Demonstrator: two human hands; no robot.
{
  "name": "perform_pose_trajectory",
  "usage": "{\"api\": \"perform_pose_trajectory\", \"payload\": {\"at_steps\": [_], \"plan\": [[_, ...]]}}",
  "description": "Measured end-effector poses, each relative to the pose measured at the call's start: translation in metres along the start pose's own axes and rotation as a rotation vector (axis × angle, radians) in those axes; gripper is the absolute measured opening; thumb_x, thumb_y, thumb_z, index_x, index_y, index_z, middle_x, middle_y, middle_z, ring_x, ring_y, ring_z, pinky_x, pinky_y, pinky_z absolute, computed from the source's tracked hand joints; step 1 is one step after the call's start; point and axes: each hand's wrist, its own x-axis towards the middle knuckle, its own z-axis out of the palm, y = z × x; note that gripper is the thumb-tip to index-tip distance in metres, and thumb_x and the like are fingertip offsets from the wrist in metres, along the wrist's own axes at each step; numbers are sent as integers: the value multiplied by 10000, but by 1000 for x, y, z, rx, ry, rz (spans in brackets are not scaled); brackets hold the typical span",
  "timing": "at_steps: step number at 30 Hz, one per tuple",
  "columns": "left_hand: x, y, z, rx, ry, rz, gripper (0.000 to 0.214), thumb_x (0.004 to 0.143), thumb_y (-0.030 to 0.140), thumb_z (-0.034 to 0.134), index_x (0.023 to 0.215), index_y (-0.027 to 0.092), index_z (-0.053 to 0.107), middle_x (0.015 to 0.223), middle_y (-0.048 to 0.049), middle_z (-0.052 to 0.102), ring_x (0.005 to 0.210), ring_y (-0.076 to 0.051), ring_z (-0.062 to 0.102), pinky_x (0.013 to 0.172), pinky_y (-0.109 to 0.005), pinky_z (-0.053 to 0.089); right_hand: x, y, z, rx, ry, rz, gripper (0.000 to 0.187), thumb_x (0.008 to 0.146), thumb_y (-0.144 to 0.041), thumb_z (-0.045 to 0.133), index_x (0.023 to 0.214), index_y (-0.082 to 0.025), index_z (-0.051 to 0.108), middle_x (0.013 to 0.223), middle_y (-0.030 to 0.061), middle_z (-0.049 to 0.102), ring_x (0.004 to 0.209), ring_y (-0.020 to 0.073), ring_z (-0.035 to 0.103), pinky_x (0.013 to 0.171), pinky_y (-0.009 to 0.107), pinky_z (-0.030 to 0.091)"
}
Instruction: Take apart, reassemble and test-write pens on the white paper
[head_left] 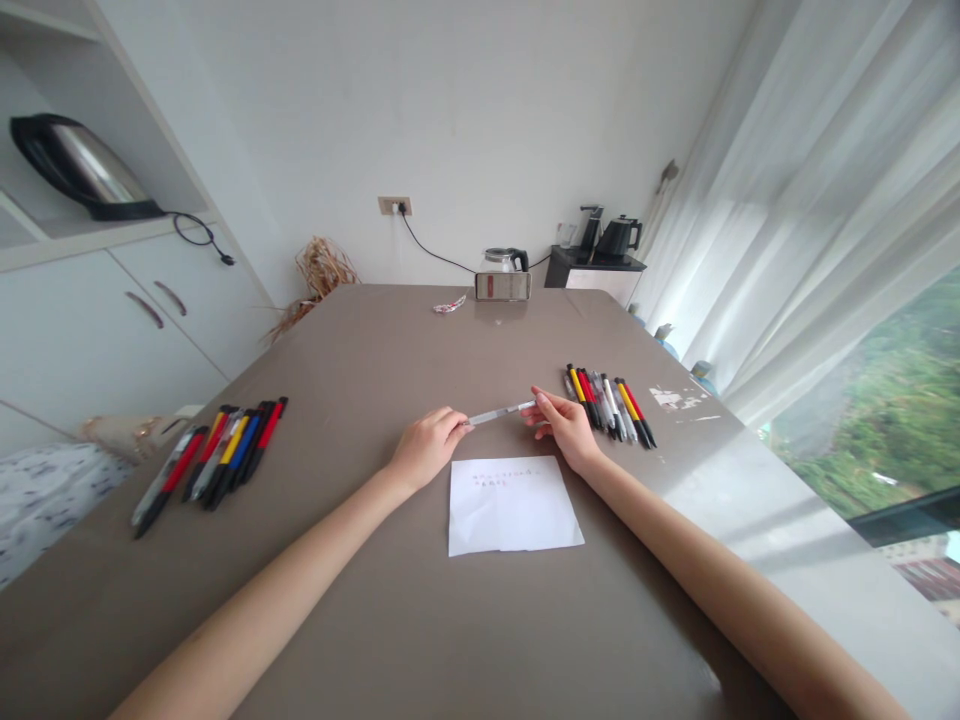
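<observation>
Pen (499, 412): held level just above the table (360, 620), beyond the far edge of the paper; a slim, pale barrel is seen; its tip and cap are too small to be told apart.
Left hand (427, 445): closed narrowly on one end of the pen, the fingertips pinched together.
Right hand (566, 425): closed on the other end, pinched between thumb and forefinger; the remaining fingers are curled loosely.
Handling: the pen is judged light and stiff, with a smooth barrel that may slip under a weak pinch; a hold near either end, as shown, is judged sound; nothing fragile is suggested, though a cap could be pulled loose.
Paper (514, 505): a white sheet laid flat between the forearms; faint writing is seen along its top, not legible; it is judged thin and easily shifted.
Left pens (214, 455): a row laid loose on the table, well apart from the hands; red, yellow, blue and black barrels are seen.
Right pens (611, 400): a second loose row, just beside the right hand.
Containers: no tray or cup is used for the pens; a glass jug (502, 262) is stood at the far edge, its contents not to be told; a kettle (82, 165) is kept on the shelf, lid shut.
</observation>
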Motion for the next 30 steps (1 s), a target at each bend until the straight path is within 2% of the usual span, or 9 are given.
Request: {"api": "perform_pose_trajectory", "payload": {"at_steps": [5,11,19,25,30], "plan": [[0,5,0,43,-38,3,242,848,337,319,821,203,519,809,-15,557,749,-128,526,646,-242,394,1,-1,1,30,20,10,452,686,-472,547,1018,-166,568,768,58,637,611,121,569,422,195,443],[0,8,1,77,-38,11,244,857,334,289,825,197,489,828,-19,538,781,-135,516,639,-245,392,1,-3,0,47,38,27,354,677,-450,569,871,-154,583,795,73,634,631,126,573,433,190,443],[2,8,-2,83,-40,57,245,855,335,288,823,181,477,828,-35,515,781,-146,483,669,-264,381,1,-1,-1,71,19,39,305,679,-441,579,751,-145,561,715,67,630,585,114,567,430,184,431],[4,10,-6,-164,-39,36,268,849,303,304,648,170,422,666,-2,438,660,-116,418,623,-244,339,1,-5,-2,79,-19,41,306,665,-444,593,666,-140,553,603,31,605,484,82,520,446,193,435],[6,11,-8,-465,-48,-130,329,836,350,319,563,167,304,570,32,319,538,-85,318,526,-228,269,0,-9,1,94,-35,4,286,679,-426,589,663,-143,547,573,20,592,460,79,509,456,206,436]]}}
